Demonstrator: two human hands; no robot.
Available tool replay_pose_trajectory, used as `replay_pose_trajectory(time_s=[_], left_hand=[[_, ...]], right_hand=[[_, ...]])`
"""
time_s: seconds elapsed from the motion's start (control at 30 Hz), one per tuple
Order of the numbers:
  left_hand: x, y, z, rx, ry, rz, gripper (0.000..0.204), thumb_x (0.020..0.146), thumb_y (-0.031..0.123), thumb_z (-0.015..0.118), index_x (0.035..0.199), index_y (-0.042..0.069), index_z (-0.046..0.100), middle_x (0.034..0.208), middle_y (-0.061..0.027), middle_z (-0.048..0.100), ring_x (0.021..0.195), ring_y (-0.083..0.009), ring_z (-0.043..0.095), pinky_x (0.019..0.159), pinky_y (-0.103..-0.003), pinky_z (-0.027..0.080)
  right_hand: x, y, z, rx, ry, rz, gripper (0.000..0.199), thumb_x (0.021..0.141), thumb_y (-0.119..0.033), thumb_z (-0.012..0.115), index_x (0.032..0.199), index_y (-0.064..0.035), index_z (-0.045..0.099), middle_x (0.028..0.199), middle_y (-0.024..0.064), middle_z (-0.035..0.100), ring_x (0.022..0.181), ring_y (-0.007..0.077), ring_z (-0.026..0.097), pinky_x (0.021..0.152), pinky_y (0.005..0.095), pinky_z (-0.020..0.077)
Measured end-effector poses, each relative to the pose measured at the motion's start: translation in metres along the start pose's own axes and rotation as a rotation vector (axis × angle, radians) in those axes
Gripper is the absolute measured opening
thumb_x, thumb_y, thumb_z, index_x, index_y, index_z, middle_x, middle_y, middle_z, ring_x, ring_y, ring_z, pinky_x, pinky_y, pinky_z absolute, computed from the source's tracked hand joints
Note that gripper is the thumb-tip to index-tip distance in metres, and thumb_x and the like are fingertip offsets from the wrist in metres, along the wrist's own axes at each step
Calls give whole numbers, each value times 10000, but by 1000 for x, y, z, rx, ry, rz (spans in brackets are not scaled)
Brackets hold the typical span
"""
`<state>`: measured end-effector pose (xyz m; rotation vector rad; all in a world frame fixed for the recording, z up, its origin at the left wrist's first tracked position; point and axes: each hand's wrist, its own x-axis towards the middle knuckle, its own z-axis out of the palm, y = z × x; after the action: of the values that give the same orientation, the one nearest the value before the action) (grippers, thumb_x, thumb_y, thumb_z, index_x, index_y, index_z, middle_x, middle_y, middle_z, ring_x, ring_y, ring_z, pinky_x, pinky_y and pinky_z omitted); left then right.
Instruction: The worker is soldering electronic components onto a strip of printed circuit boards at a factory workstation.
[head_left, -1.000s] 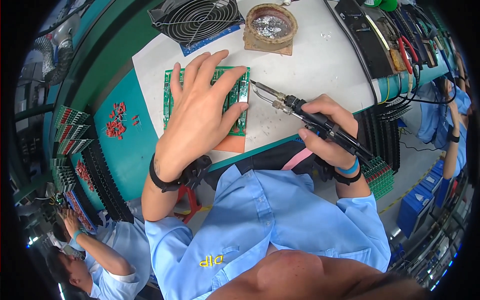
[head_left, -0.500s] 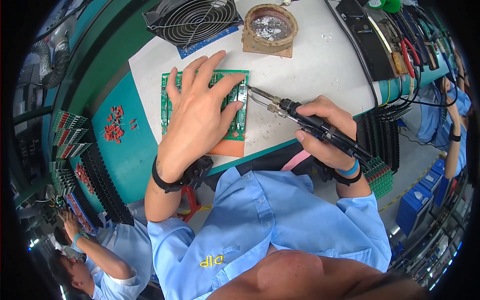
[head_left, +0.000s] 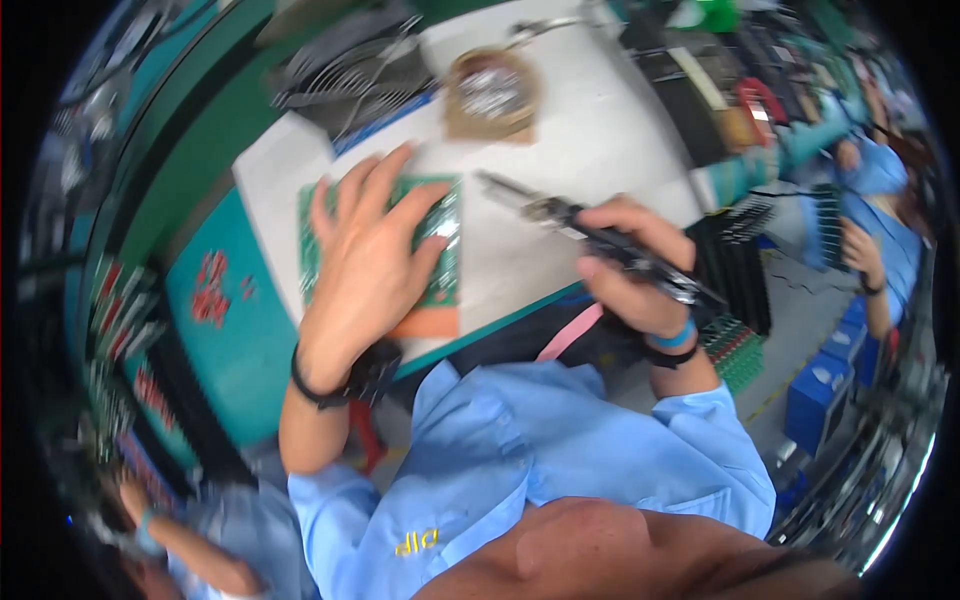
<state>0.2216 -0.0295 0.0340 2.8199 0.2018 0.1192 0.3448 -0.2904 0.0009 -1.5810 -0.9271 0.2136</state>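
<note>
My left hand [head_left: 365, 268] lies flat with fingers spread on a green circuit board [head_left: 442, 238] that rests on the white work mat [head_left: 590, 150]. An orange pad [head_left: 428, 323] shows under the board's near edge. My right hand [head_left: 630, 270] grips a black soldering iron [head_left: 560, 213] like a pen, its metal tip pointing left and a little away from the board's right edge. The picture is blurred by motion.
A round tin of tip-cleaning wool [head_left: 492, 92] sits on a brown pad behind the board, with a black fan [head_left: 350, 62] to its left. Red parts [head_left: 212, 290] lie on the teal surface. Other people in blue work at the right [head_left: 880, 230] and lower left [head_left: 190, 540].
The view has swung and blurred. The soldering iron's tip has drawn back to the right, off the board's edge. My left hand stays flat on the board.
</note>
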Motion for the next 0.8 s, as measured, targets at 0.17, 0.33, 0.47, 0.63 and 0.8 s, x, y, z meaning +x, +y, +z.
replay_pose_trajectory(time_s=[0.17,0.33,0.47,0.63,0.8], left_hand=[[-15,0,-6,15,-9,-47,444,862,151,785,1299,141,705,1599,-134,457,1479,-385,389,1231,-675,176],[-10,2,-1,-2,-1,15,462,881,157,777,1333,135,685,1608,-141,446,1490,-385,379,1236,-685,155],[-12,7,1,25,100,41,466,892,162,772,1333,72,654,1562,-163,479,1459,-383,404,1224,-646,204],[-30,37,-3,53,178,110,404,890,155,768,1247,15,640,1347,-167,577,1281,-367,509,1087,-537,363],[-49,42,31,131,226,137,313,892,132,745,1169,21,650,1180,-150,608,1090,-349,563,906,-467,437]], right_hand=[[27,18,32,-5,140,-100,485,843,-65,819,1293,-4,651,1129,94,672,1012,191,654,905,316,516],[21,32,31,37,219,-56,514,826,-65,831,1306,-25,650,1140,80,675,1044,183,662,931,318,519],[23,30,30,9,247,-109,512,822,-65,831,1300,-25,652,1124,88,680,1028,195,669,919,324,525],[22,29,28,-28,260,-181,509,815,-74,834,1290,-27,658,1103,95,685,1004,214,675,900,328,532],[16,24,32,-67,242,-184,491,820,-95,833,1279,-37,667,1079,101,688,987,230,677,886,331,534]])
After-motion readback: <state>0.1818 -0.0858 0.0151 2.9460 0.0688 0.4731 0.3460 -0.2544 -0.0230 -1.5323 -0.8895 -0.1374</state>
